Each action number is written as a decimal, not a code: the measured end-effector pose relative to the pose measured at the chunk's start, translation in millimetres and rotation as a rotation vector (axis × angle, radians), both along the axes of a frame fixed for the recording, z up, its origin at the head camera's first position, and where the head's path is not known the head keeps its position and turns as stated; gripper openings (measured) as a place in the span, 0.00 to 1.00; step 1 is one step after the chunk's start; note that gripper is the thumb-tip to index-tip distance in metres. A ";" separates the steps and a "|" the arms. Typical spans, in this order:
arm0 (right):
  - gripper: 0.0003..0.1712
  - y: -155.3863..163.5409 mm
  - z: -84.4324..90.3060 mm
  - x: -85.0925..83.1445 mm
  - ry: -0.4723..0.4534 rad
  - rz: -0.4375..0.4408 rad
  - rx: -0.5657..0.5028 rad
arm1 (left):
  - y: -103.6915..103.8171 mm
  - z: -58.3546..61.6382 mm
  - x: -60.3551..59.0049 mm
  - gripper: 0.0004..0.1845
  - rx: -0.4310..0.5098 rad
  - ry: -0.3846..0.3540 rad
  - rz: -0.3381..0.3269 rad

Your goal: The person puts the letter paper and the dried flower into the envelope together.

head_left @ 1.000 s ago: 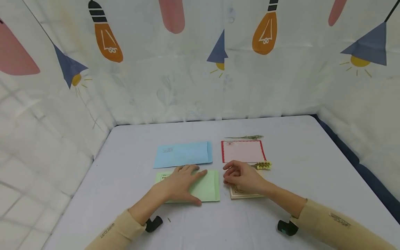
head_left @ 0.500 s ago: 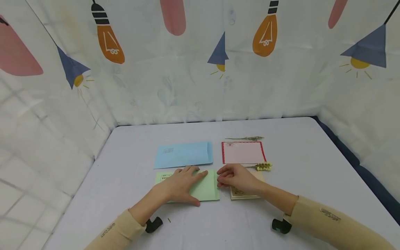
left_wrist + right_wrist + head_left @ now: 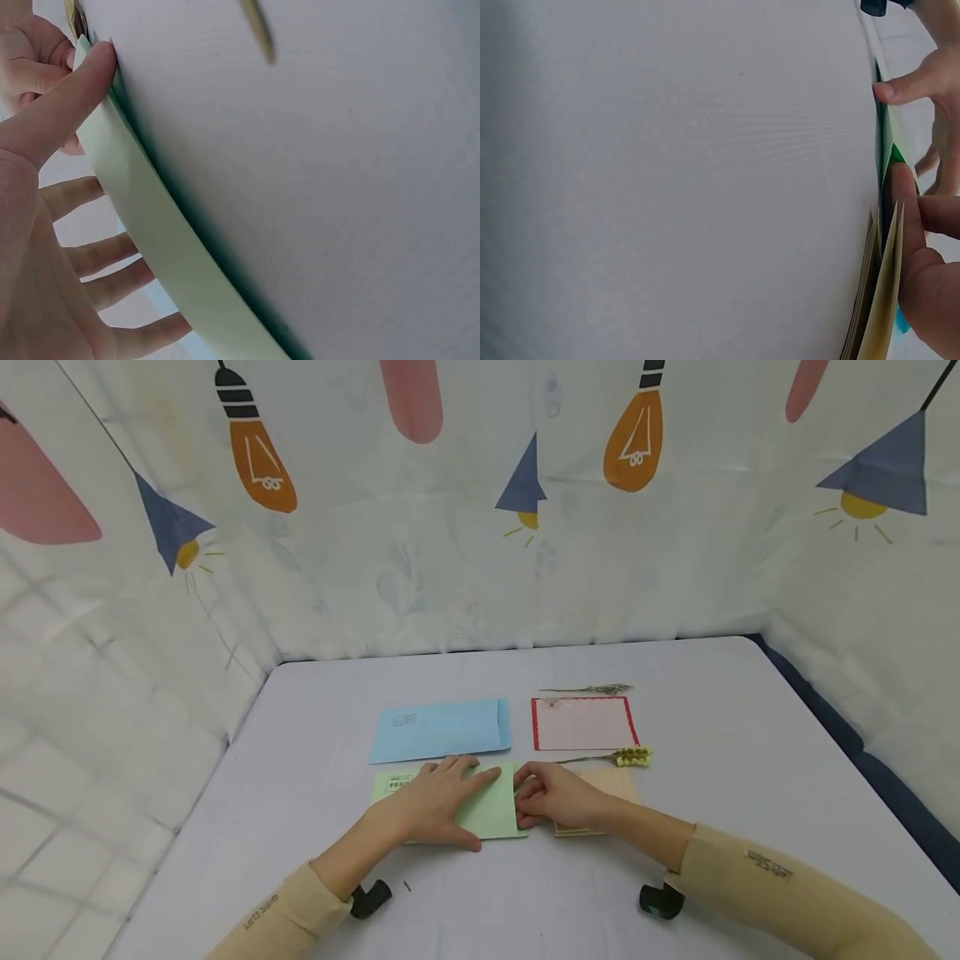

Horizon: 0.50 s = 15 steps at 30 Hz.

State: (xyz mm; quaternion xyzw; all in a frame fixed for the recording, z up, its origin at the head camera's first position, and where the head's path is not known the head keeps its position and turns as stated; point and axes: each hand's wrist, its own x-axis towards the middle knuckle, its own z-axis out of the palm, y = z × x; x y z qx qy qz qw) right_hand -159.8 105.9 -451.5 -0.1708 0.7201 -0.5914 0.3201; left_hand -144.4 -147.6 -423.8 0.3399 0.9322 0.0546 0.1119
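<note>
My left hand (image 3: 442, 802) lies across a pale green envelope (image 3: 487, 810) with printed marks at its upper left. Its fingers are spread flat, and in the left wrist view the thumb (image 3: 90, 75) presses near the envelope's front edge. My right hand (image 3: 558, 795), fingers curled, pinches the envelope at its right end, where the flap is; the right wrist view shows the green paper parted beside its fingers (image 3: 904, 184). Under and beside the right wrist sits a stack of cream cards (image 3: 615, 781), partly covered. The fingertips are partly hidden in the head view.
Behind lies a blue envelope (image 3: 442, 731). A red-bordered pink card (image 3: 583, 724) is at the right, with a dried sprig (image 3: 600, 689) beyond it and a yellow-flowered sprig (image 3: 633, 757) in front. A tiny stem piece (image 3: 407, 887) lies near the left wrist.
My right hand has moved left from above the cream cards to the green envelope's right end, and the flap end has shifted under its fingers. My left hand has stayed put.
</note>
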 end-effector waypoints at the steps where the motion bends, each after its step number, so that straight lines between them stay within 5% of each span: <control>1: 0.16 -1.3 0.4 0.0 -0.001 -0.005 0.004 | -0.1 0.4 0.0 0.55 -0.001 0.002 0.000; 15: 0.22 -3.8 4.7 0.6 0.022 -0.002 0.038 | -3.5 2.7 2.3 0.57 -0.018 -0.018 0.034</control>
